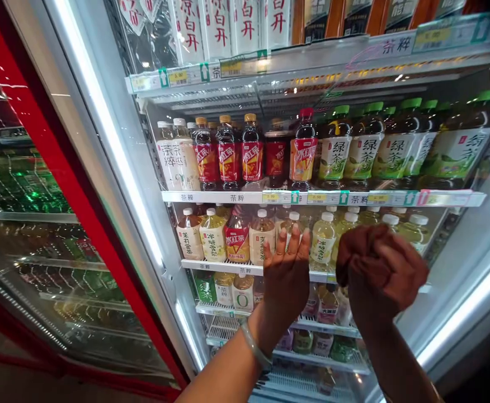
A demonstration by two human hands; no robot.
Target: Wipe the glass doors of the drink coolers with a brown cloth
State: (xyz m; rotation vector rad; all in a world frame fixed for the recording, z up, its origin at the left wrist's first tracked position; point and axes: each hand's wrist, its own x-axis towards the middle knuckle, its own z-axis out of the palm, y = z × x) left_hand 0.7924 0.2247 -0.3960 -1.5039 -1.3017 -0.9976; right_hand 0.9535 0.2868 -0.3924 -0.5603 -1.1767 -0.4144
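Note:
My left hand is raised in front of a shelf of drinks, its fingers extended and nothing in its grasp. A pale bangle circles that wrist. Bunched in my right hand is a brown cloth, which covers some of the fingers. Behind my hands stand white-capped bottles in a lit drinks cooler. Faint smears and reflections suggest a glass pane before the shelves. Whether either hand touches it, I cannot tell.
Red-labelled bottles and green-capped tea bottles fill the shelf above. Boxed drinks stand higher up. More bottles sit on lower racks. A red frame runs down the left, with another cooler beyond it.

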